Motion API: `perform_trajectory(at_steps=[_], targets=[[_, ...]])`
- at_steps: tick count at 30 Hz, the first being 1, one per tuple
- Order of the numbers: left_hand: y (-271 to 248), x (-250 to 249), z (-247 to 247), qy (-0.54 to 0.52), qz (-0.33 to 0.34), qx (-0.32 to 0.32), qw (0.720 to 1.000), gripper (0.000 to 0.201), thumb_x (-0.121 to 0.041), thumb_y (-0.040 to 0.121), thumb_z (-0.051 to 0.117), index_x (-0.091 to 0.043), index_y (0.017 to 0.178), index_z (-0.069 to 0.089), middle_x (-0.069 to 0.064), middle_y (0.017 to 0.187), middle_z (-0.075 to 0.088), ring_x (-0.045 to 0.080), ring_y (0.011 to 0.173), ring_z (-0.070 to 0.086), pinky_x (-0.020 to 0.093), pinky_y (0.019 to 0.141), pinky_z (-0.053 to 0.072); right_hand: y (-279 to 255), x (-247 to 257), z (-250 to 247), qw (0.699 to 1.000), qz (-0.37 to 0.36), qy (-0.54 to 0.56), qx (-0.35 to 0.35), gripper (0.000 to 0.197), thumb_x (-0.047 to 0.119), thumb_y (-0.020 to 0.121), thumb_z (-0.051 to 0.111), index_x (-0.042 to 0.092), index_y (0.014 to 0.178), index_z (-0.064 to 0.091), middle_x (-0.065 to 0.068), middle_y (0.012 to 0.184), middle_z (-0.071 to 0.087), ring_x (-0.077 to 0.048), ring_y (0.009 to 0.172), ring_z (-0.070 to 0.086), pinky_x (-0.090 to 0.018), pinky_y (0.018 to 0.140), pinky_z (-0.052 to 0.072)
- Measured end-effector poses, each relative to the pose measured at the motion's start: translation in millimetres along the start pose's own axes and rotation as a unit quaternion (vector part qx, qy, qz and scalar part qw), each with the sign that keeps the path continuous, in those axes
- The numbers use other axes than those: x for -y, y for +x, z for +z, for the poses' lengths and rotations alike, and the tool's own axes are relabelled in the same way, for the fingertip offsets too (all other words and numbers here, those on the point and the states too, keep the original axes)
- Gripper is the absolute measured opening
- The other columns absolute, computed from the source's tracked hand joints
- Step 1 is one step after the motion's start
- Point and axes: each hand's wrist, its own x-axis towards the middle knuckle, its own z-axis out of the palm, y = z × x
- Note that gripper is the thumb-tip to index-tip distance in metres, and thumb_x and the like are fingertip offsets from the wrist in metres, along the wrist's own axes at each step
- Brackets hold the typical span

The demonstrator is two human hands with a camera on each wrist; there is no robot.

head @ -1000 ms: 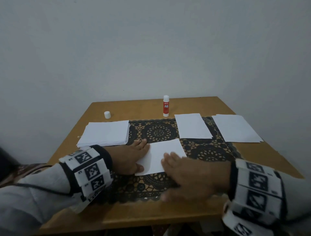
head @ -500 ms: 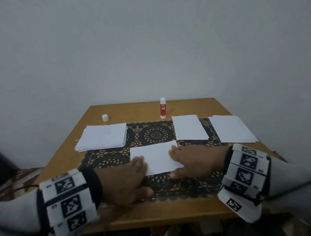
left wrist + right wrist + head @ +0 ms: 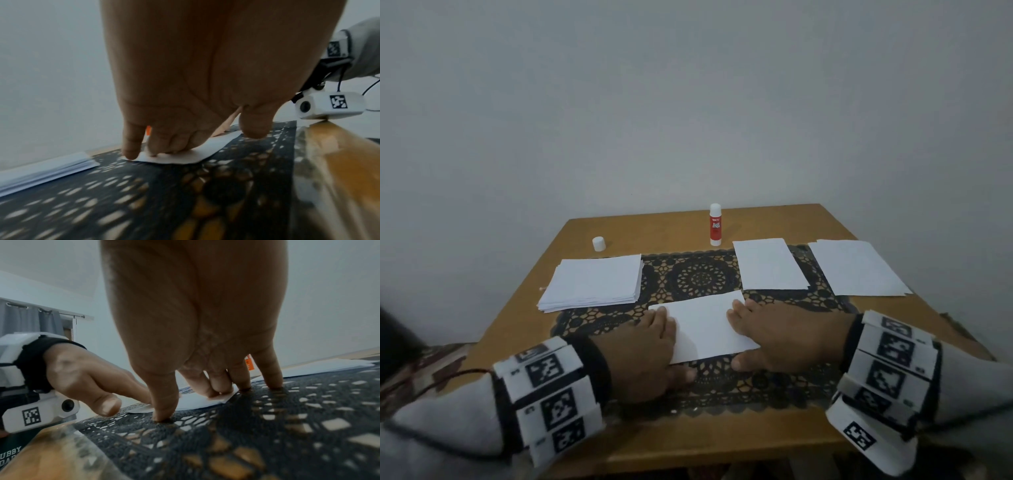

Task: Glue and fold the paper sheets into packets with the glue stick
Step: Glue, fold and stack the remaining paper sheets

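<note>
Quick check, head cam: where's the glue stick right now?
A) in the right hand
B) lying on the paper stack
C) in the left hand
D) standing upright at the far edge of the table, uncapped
D: the glue stick stands upright near the far table edge, its cap apart to the left, while the left hand and right hand press the folded sheet.

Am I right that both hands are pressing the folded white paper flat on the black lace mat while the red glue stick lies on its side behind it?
Not quite. The red glue stick stands upright on the wooden table, as the head view shows. The rest holds: the left hand and right hand press the folded white paper flat on the black lace mat.
</note>
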Motion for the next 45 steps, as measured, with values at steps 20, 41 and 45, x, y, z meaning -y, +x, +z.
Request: perform_trajectory(at_steps=[20, 41, 45], targets=[[42.9, 29.4, -34.4, -0.118, -0.022, -0.111, 0.987, 0.069, -0.057, 0.072, 0.073, -0.021, 0.123, 0.042, 0.002, 0.125, 0.045, 0.019, 0.111, 0.043, 0.032, 0.093, 0.043, 2.4, 7.7, -4.7, 0.985, 0.028, 0.038, -0.167, 0.034, 0.038, 0.098, 0.047, 0.010, 0.112, 0.060, -0.009, 0.114, 0.061, -0.023, 0.102, 0.056, -0.035, 0.086, 0.047], [14.4, 73.0, -25.3, -0.276, 0.003, -0.269, 0.923, 0.012, -0.016, 0.091, 0.058, -0.023, 0.083, 0.053, -0.012, 0.084, 0.052, 0.008, 0.079, 0.050, 0.017, 0.061, 0.035, 14.3, -7.4, -6.4, 0.946, 0.058, 0.196, -0.252, 0.031, 0.044, 0.097, 0.049, 0.019, 0.115, 0.055, 0.005, 0.112, 0.061, -0.012, 0.100, 0.055, -0.032, 0.089, 0.049], [-0.2, 99.3, -24.8, -0.367, 0.009, -0.285, 0.885, 0.016, -0.010, 0.089, 0.060, -0.019, 0.076, 0.056, -0.001, 0.077, 0.059, 0.010, 0.067, 0.055, 0.026, 0.059, 0.047, 20.2, -1.6, -21.5, 0.903, -0.005, 0.336, -0.267, 0.030, 0.033, 0.094, 0.059, 0.009, 0.078, 0.065, -0.002, 0.075, 0.069, -0.008, 0.065, 0.064, -0.025, 0.067, 0.052]])
